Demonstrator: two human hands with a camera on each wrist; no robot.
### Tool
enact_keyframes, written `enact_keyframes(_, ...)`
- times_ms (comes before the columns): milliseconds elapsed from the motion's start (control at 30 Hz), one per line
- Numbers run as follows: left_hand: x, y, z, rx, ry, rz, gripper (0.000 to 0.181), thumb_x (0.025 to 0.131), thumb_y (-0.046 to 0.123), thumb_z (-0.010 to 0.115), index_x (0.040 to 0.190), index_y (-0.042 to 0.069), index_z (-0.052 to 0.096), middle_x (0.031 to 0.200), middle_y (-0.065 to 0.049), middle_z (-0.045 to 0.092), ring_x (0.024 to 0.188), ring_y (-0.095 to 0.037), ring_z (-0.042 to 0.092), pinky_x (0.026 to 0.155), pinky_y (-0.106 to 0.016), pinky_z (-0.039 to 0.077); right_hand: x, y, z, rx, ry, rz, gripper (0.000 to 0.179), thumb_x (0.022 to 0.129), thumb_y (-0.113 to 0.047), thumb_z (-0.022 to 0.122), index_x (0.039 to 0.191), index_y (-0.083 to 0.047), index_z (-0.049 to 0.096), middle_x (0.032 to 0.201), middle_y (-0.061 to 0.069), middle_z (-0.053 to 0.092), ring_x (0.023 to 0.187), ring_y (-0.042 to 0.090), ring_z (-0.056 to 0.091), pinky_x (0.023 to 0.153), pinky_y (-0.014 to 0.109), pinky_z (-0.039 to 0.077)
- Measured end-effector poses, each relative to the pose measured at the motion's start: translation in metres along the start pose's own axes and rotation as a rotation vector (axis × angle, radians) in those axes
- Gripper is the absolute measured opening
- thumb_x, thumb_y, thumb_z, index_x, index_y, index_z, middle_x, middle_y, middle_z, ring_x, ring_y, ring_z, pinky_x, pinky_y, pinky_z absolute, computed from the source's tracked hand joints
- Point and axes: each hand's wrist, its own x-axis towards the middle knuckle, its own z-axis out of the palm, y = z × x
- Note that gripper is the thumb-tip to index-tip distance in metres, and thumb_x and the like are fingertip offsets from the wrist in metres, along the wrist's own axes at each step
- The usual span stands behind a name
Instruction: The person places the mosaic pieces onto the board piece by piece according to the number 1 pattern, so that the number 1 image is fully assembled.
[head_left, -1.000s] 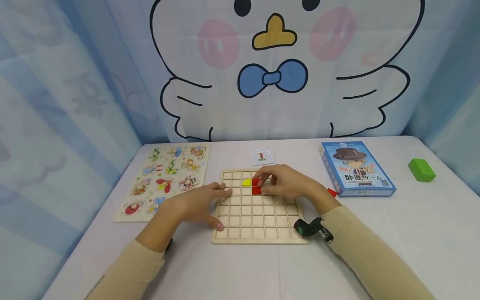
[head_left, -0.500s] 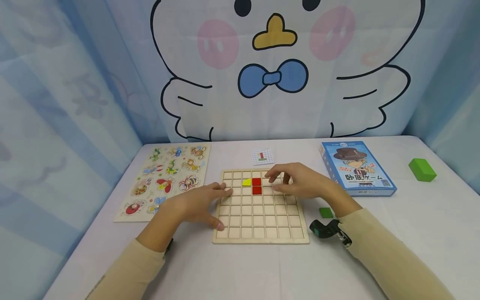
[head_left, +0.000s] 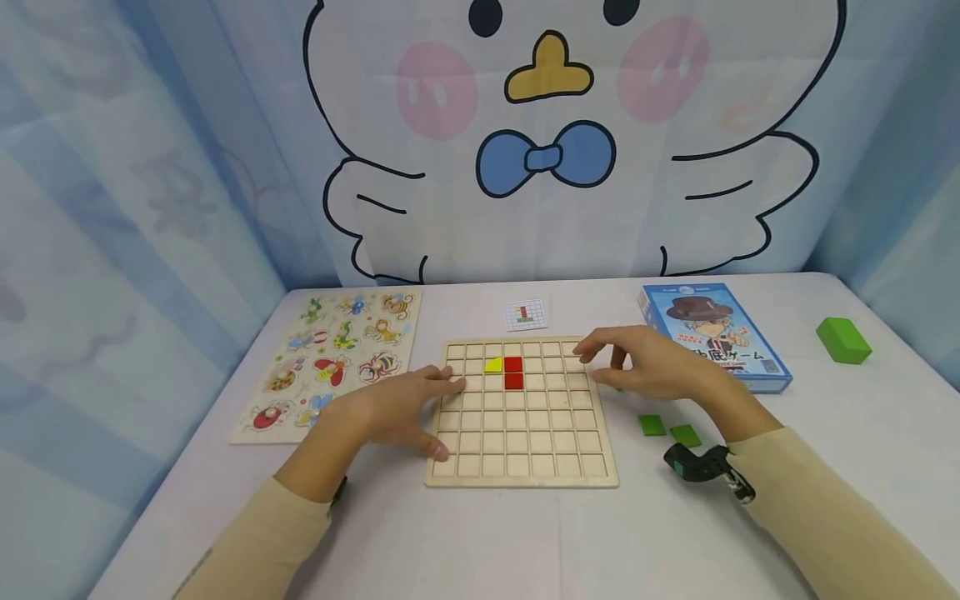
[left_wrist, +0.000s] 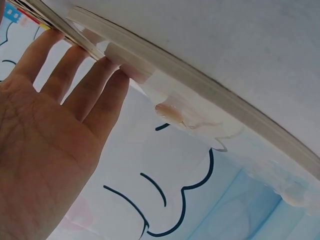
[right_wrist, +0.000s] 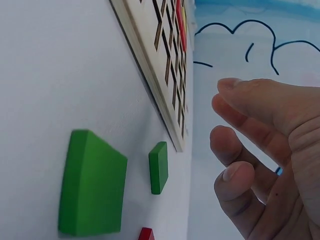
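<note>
when viewed overhead, noted 2 red tiles (head_left: pixel 513 372) aligned front-to-back on far half of grid board (head_left: pixel 525 421), left hand (head_left: pixel 393 407) spread at left edge, right hand (head_left: pixel 647 360) relaxed near right edge, tabletop (head_left: pixel 510 537) nearside.

- I see a white-covered table (head_left: pixel 525 542).
- On it, I find a wooden grid board (head_left: pixel 522 422), a picture board (head_left: pixel 322 342), a printed card (head_left: pixel 526 315).
- Also a blue box (head_left: pixel 708 333), green block (head_left: pixel 843 340), two green tiles (head_left: pixel 652 425), red piece (right_wrist: pixel 146 234).

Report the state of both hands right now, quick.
Left hand: open, fingers resting at the gridded board's left edge.
Right hand: open, fingers loosely curled, holding nothing, near the board's right edge.
</note>
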Motion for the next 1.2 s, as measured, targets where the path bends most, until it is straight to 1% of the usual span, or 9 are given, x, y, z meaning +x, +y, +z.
enact_keyframes(233, 0.0, -0.001, 0.0, -0.008, 0.0, 0.012, 0.103, 0.077, 0.054, 0.086, 0.162, 0.033, 0.033, 0.172, -0.002, 0.02, 0.158, -0.028, 0.02, 0.122, -0.056, 0.029, -0.016, 0.005, -0.005, -0.016, 0.014, 0.017, 0.036, 0.095, -0.015, 0.075, 0.13, -0.015, 0.067, 0.118, 0.0, 0.071, 0.083, 0.013, 0.061, 0.067, 0.027, 0.05)
enact_keyframes(467, 0.001, 0.0, 0.0, -0.001, 0.007, 0.0, 0.103, 0.076, 0.054, 0.087, 0.162, 0.035, 0.033, 0.172, 0.0, 0.02, 0.158, -0.026, 0.02, 0.123, -0.054, 0.029, -0.032, 0.007, -0.006, -0.03, 0.015, 0.031, 0.039, 0.093, -0.017, 0.077, 0.13, -0.017, 0.067, 0.121, -0.002, 0.071, 0.081, 0.012, 0.06, 0.065, 0.026, 0.049)
enact_keyframes(567, 0.0, -0.001, -0.001, 0.001, 0.012, -0.008, 0.103, 0.076, 0.053, 0.087, 0.161, 0.036, 0.033, 0.172, 0.0, 0.02, 0.157, -0.026, 0.021, 0.122, -0.054, 0.029, -0.037, 0.009, -0.008, -0.056, 0.034, 0.041, 0.039, 0.092, -0.017, 0.078, 0.13, -0.017, 0.067, 0.12, -0.003, 0.07, 0.079, 0.011, 0.058, 0.064, 0.025, 0.049)
enact_keyframes(700, 0.0, -0.002, 0.0, -0.007, 0.007, -0.014, 0.103, 0.076, 0.053, 0.087, 0.161, 0.037, 0.032, 0.172, 0.001, 0.019, 0.158, -0.026, 0.02, 0.122, -0.055, 0.029, -0.043, 0.011, -0.009, -0.089, 0.083, 0.05, 0.038, 0.091, -0.014, 0.079, 0.127, -0.016, 0.069, 0.118, -0.002, 0.071, 0.074, 0.01, 0.056, 0.062, 0.024, 0.048)
enact_keyframes(833, -0.001, -0.003, 0.002, -0.015, 0.001, -0.007, 0.102, 0.077, 0.053, 0.087, 0.162, 0.036, 0.032, 0.172, 0.001, 0.019, 0.158, -0.027, 0.019, 0.123, -0.055, 0.028, -0.049, 0.01, -0.009, -0.107, 0.12, 0.051, 0.037, 0.09, -0.013, 0.08, 0.126, -0.012, 0.07, 0.116, 0.001, 0.072, 0.07, 0.009, 0.054, 0.06, 0.023, 0.048)
enact_keyframes(967, -0.001, -0.004, 0.002, -0.01, 0.003, -0.002, 0.102, 0.077, 0.054, 0.087, 0.162, 0.036, 0.033, 0.172, 0.001, 0.019, 0.158, -0.026, 0.019, 0.123, -0.055, 0.028, -0.053, 0.011, -0.008, -0.136, 0.122, 0.067, 0.037, 0.091, -0.015, 0.079, 0.127, -0.011, 0.069, 0.115, 0.002, 0.072, 0.068, 0.01, 0.052, 0.059, 0.023, 0.047)
enact_keyframes(1200, -0.001, -0.004, 0.0, -0.017, 0.001, -0.003, 0.102, 0.077, 0.054, 0.087, 0.161, 0.036, 0.033, 0.172, 0.002, 0.019, 0.158, -0.025, 0.019, 0.123, -0.055, 0.028, -0.059, 0.013, -0.008, -0.173, 0.098, 0.135, 0.04, 0.092, -0.017, 0.077, 0.13, -0.009, 0.067, 0.118, 0.006, 0.074, 0.07, 0.011, 0.052, 0.06, 0.023, 0.046)
